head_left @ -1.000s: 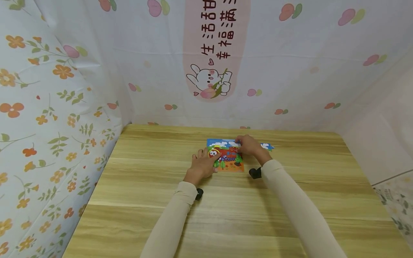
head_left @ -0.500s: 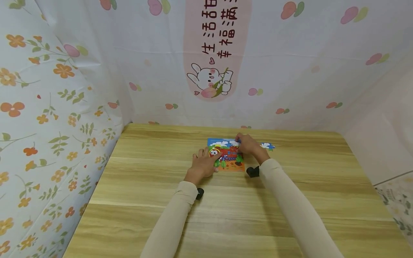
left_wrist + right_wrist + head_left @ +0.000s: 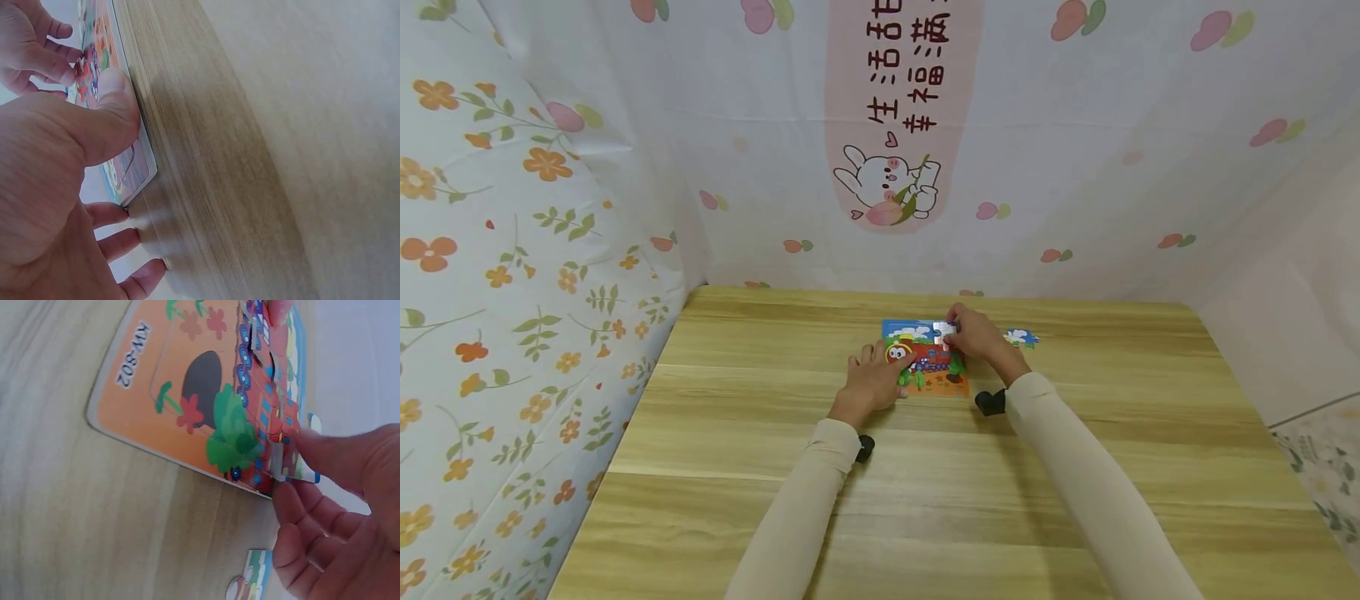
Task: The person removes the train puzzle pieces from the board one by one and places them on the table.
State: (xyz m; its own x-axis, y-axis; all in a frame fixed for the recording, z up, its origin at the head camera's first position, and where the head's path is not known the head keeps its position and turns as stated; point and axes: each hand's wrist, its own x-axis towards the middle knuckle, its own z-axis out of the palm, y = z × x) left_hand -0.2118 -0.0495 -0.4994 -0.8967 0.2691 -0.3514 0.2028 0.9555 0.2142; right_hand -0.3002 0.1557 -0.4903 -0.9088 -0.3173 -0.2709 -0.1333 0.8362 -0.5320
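A colourful jigsaw puzzle board [image 3: 936, 383] with a red cartoon train and an orange lower border lies on the wooden table. My left hand [image 3: 872, 379] rests at its left side; in the left wrist view the thumb [image 3: 115, 106] lies on the board and the other fingers are spread against the table. With thumb and fingers, my right hand [image 3: 981, 335] pinches a puzzle piece [image 3: 943, 332] at the board's upper right. In the right wrist view this puzzle piece [image 3: 290, 464] is tilted up from the picture, partly hidden by the fingers.
Right of the board lies a loose blue, white and green puzzle piece [image 3: 1021, 337], also partly seen beside the right hand as a puzzle piece [image 3: 252, 575]. A printed curtain [image 3: 760, 183] hangs along the table's back edge, and a flowered cloth [image 3: 550, 275] at the left.
The puzzle piece in my right hand has tilted and now catches the light, with its outline showing. The right hand has shifted only slightly; my left hand stays in place.
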